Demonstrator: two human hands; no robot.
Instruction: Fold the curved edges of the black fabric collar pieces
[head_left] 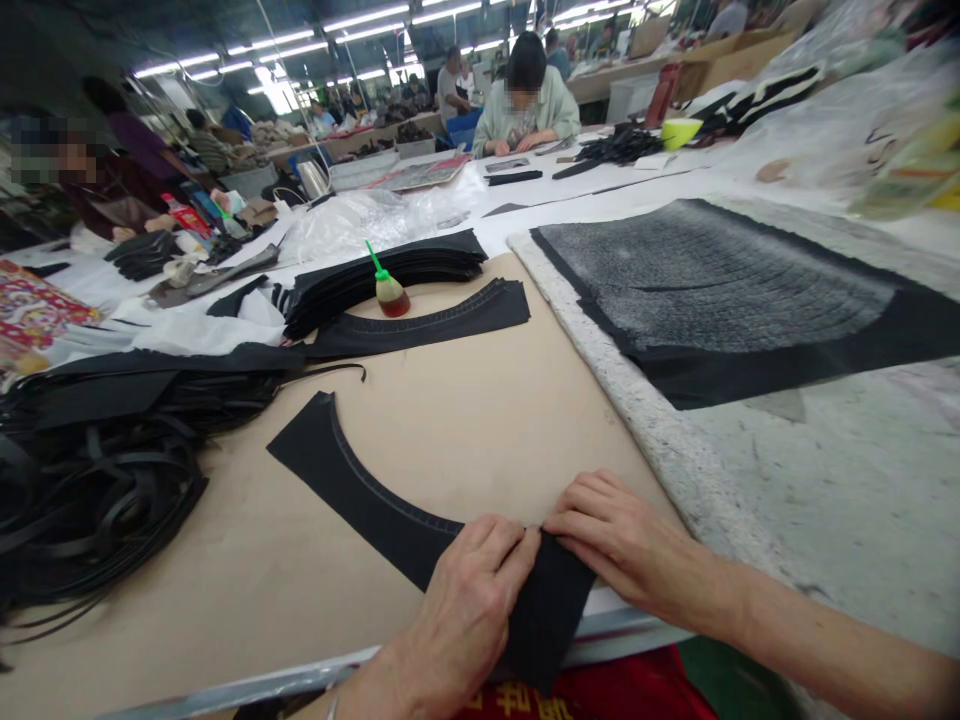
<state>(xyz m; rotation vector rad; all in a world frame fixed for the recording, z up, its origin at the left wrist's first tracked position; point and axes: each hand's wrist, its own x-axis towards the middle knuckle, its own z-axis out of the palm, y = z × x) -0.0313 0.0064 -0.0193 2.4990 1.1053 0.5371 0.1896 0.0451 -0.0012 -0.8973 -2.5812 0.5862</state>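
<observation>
A curved black fabric piece (352, 490) with a stitched edge lies on the brown board (480, 420) in front of me. My left hand (472, 590) rests on its near end, fingers bent and pressed down on the cloth. My right hand (615, 530) meets it from the right, fingertips pressed flat on the same end of the piece. Both hands touch at the fabric's upper edge.
Stacks of similar curved black pieces (390, 275) and a small glue bottle with a green tip (388, 290) lie farther back. A tangle of black strips (97, 470) fills the left. A large black sheet (735, 290) lies on grey padding at right. Other people work at far tables.
</observation>
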